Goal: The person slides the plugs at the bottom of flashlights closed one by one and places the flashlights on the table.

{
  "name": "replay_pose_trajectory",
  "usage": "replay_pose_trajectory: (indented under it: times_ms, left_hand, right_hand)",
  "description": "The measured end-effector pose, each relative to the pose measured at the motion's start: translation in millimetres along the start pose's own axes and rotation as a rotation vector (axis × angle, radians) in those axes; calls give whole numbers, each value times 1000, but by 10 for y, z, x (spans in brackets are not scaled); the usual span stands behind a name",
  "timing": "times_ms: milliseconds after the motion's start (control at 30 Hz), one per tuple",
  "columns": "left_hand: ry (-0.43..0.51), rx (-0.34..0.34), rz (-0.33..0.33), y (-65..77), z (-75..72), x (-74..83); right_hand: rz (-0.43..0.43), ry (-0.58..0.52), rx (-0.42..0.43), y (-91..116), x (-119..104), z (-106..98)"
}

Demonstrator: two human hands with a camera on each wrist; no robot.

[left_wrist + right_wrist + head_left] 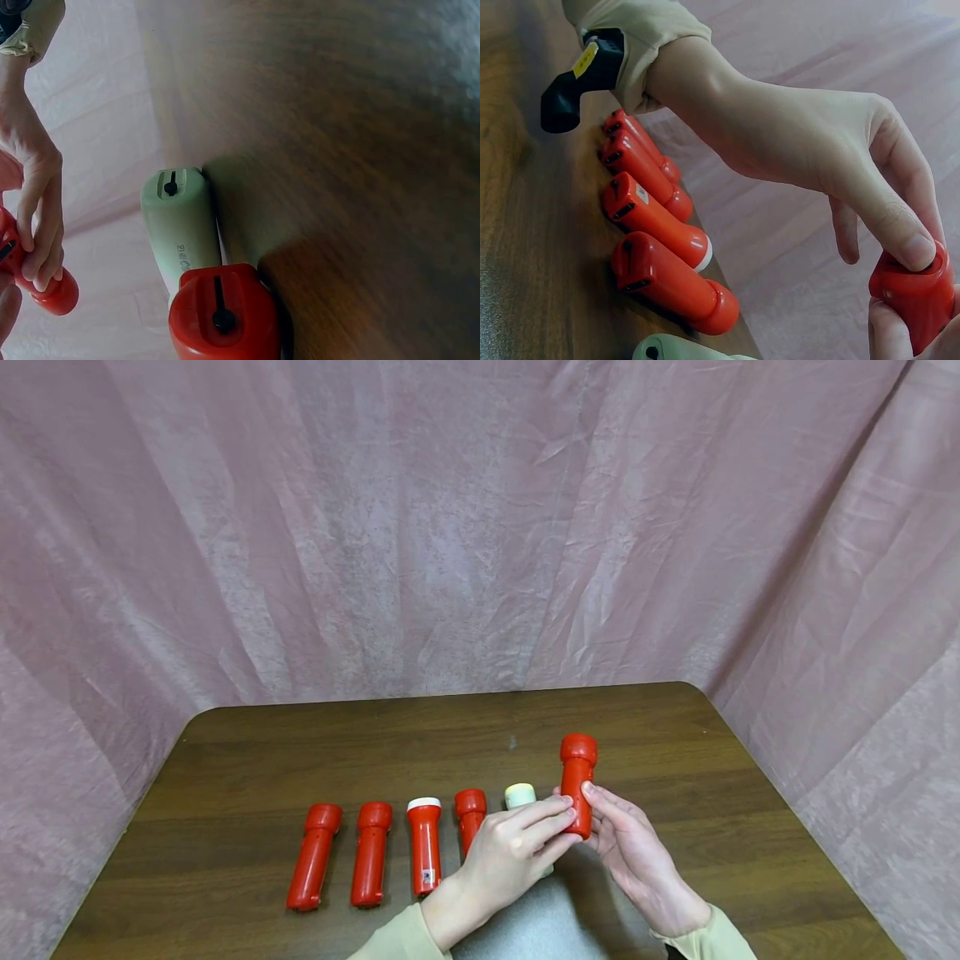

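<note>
Above the right half of the table, both hands hold a red flashlight [578,768], its wider head tilted up and away. My left hand [513,843] grips it near its tail end; in the right wrist view that thumb [916,251] lies on the tail. From the other side my right hand [641,856] pinches the body, thumb along it. Black switch detail shows on the held flashlight [60,295] in the left wrist view. A pale green flashlight [520,795] lies under my left hand, mostly hidden by it in the head view.
Left of the hands, a row of red flashlights lies on the wooden table [360,735]: one plain [313,860], another [371,856], one with a white rim [425,852], and one [470,814] partly covered by my left hand. Pink curtains [450,527] hang behind.
</note>
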State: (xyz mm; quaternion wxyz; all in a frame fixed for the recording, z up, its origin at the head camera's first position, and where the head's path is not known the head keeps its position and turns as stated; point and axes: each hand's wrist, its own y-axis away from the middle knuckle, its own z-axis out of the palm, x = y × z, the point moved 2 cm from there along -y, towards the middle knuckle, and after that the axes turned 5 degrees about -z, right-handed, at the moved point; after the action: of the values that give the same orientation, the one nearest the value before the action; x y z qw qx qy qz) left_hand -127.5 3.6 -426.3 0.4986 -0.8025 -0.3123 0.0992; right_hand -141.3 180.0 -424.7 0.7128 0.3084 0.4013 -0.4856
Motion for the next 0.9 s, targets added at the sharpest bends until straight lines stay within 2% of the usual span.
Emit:
replay_pose_trajectory:
  times_ms: [267, 567, 667, 767, 833, 900]
  left_hand:
    - [-16, 1, 0, 8, -4, 13]
    - [9, -60, -13, -22, -38, 5]
    - [68, -116, -73, -40, -56, -9]
    - [174, -178, -187, -50, -81, -32]
    - [236, -204, -264, -55, -96, -49]
    - [271, -210, -311, -67, -109, -63]
  right_hand:
    - [-5, 1, -3, 8, 7, -4]
    - [-46, 79, -12, 4, -10, -49]
    - [-67, 91, -36, -4, -17, -68]
    - [-77, 116, -42, -10, -21, -80]
    - [-73, 143, -27, -15, -21, -82]
    - [-64, 182, 0, -16, -20, -79]
